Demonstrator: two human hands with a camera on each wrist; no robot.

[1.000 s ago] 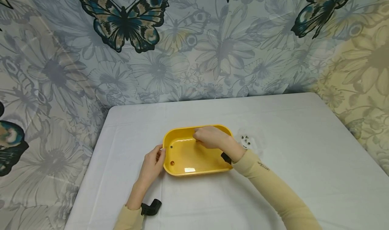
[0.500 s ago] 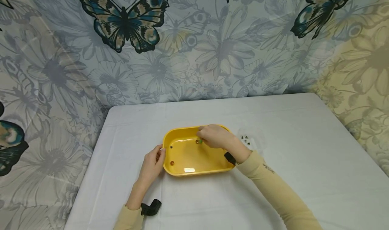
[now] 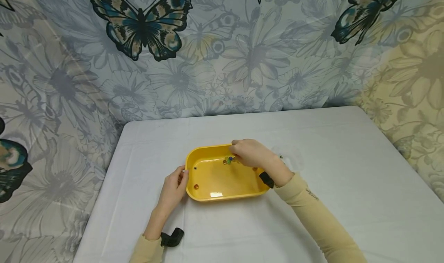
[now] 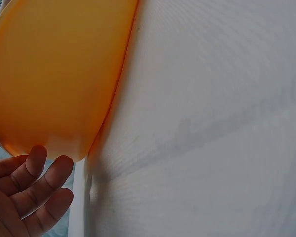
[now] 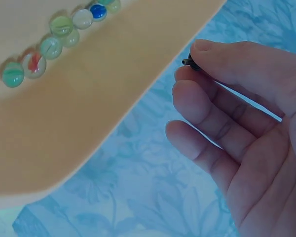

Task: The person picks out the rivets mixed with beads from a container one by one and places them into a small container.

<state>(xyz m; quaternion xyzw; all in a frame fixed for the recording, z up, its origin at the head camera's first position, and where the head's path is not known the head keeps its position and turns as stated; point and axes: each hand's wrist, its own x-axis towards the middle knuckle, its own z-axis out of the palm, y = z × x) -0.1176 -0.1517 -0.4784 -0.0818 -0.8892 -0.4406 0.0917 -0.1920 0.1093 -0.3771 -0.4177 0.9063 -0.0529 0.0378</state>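
Note:
A yellow tray (image 3: 211,178) stands on the white table. At its left end my left hand (image 3: 174,187) holds the rim, and the left wrist view shows curled fingers (image 4: 42,185) against the outer wall. Over the far right part of the tray is my right hand (image 3: 252,153). Thumb and forefinger pinch a tiny dark metal piece (image 5: 190,62), partly hidden by the fingertips. Below that hand lie several glass marbles (image 5: 51,48), green, clear and blue, in a row along the tray wall. An amber marble (image 3: 196,186) and a small dark piece (image 3: 195,168) lie at the tray's left end.
A clear plastic dish (image 3: 294,155) stands right of the tray, partly behind the right wrist, with a small dark piece (image 3: 281,157) showing. Black wrist cameras sit on both arms. Behind the table (image 3: 329,139) hangs a butterfly-patterned curtain (image 3: 215,74).
My right hand has moved right and slightly away along the tray's far side, uncovering several marbles. Its wrist now hides most of the pieces in the clear dish. The left hand stays put.

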